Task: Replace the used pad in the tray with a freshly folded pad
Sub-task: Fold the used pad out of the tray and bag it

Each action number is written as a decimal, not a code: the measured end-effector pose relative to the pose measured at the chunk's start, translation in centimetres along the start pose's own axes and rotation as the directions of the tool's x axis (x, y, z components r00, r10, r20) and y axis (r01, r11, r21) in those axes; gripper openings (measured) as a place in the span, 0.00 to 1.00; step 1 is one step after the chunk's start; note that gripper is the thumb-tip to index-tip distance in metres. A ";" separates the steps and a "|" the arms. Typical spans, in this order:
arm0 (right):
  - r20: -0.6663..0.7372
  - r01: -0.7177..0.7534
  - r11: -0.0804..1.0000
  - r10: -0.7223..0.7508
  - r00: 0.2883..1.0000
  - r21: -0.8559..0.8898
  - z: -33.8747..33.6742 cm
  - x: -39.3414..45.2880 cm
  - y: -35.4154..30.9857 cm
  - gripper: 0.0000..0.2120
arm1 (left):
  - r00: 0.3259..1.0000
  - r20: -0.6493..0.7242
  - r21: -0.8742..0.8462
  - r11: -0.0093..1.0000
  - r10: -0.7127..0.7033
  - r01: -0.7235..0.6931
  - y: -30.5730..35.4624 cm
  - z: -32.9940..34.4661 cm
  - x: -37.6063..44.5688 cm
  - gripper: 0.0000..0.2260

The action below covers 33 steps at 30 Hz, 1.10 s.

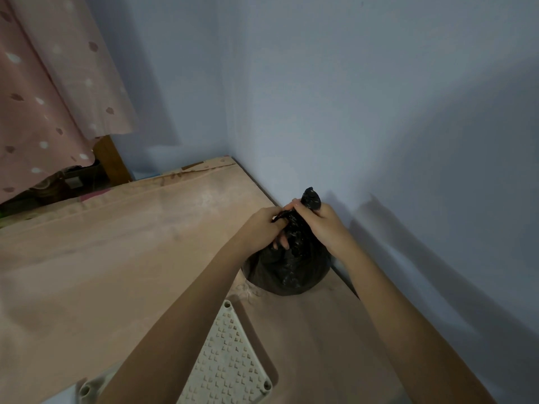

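Note:
A full black plastic bag (287, 271) sits on the pink-beige floor (116, 258) near the corner of the blue walls. My right hand (319, 223) grips the bag's gathered neck, and its twisted tip sticks up above my fist. My left hand (264, 227) holds the same neck from the left, fingers curled into the plastic. A white perforated tray grid (230, 365) lies on the floor below my arms, partly hidden by my left forearm. No pad is visible.
Blue walls (379, 112) meet in a corner right behind the bag. A pink dotted curtain (49, 97) hangs at the upper left over a wooden post (112, 161) and dark clutter.

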State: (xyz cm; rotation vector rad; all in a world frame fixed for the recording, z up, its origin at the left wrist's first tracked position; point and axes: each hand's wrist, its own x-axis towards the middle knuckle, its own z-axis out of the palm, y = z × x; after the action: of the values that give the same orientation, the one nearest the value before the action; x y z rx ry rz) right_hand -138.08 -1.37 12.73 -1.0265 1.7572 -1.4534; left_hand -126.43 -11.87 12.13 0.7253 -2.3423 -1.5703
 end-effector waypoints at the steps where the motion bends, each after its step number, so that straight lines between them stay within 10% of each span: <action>1: -0.008 0.013 1.000 -0.013 1.000 0.003 0.1 0.0 0.1 0.12 | 1.000 -0.017 -0.023 1.000 0.003 -0.004 0.1 0.3 0.0 0.11; 13: -0.083 0.031 0.999 -0.032 0.996 -0.004 -0.3 -0.2 0.5 0.11 | 0.928 -0.267 -0.678 0.735 -0.259 0.010 0.2 1.2 -0.1 0.05; 33: -0.404 -0.117 0.939 0.249 0.880 0.323 -3.4 -1.3 5.9 0.10 | 0.754 -0.517 -0.716 0.687 -0.405 -0.123 -6.1 -2.9 -0.8 0.11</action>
State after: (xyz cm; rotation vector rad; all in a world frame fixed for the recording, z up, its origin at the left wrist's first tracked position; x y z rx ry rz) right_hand -141.35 1.93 7.55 -0.3779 1.8056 -1.8513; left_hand -122.78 -15.61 7.82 1.0400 -1.0390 -1.7317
